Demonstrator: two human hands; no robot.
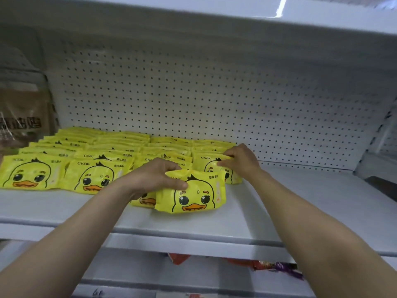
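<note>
In the head view, the left hand (154, 179) holds a yellow duck pack (195, 196) at its top left corner, fingers curled over the edge and thumb on the front. The pack is at the front of the shelf (268, 214), before the rows of packs (86, 155). The fingers of the right hand (241, 160) pinch the top of a second pack (209, 166) just behind. The duck pack looks light, soft and glossy, probably slippery. Gripping its thick body seems safer than the thin sealed edge.
</note>
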